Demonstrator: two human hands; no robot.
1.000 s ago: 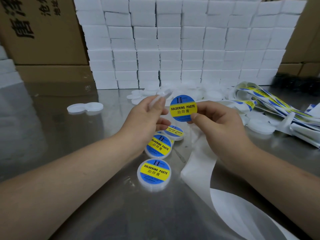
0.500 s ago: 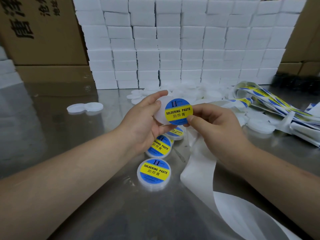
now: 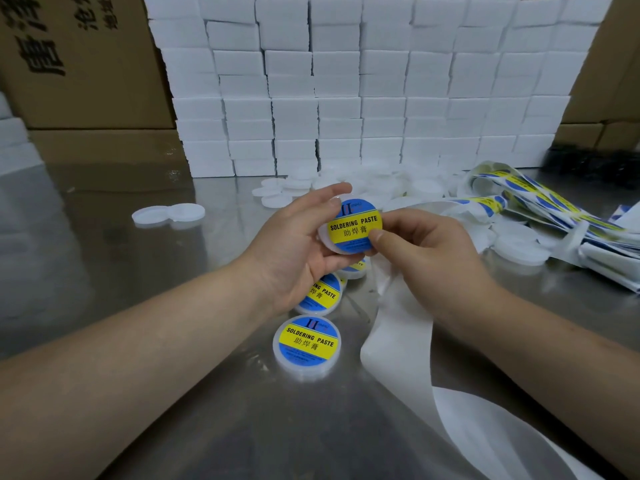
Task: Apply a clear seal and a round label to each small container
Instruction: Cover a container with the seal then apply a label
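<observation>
Above the table [image 3: 145,327], left hand [image 3: 294,251] and right hand [image 3: 427,259] pinch the container [image 3: 326,238], its label [image 3: 354,224] facing up toward the camera.

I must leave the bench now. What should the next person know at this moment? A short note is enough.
Left grip holds one small container.
Right grip pinches it too, thumb pressing the round label onto its face.
Done: three labelled containers lie on the steel table under the hands.
Left: smooth this label, set the container down, then do the unlabelled white containers behind. Label strips lie at the right. Clear seal: cannot tell.
</observation>
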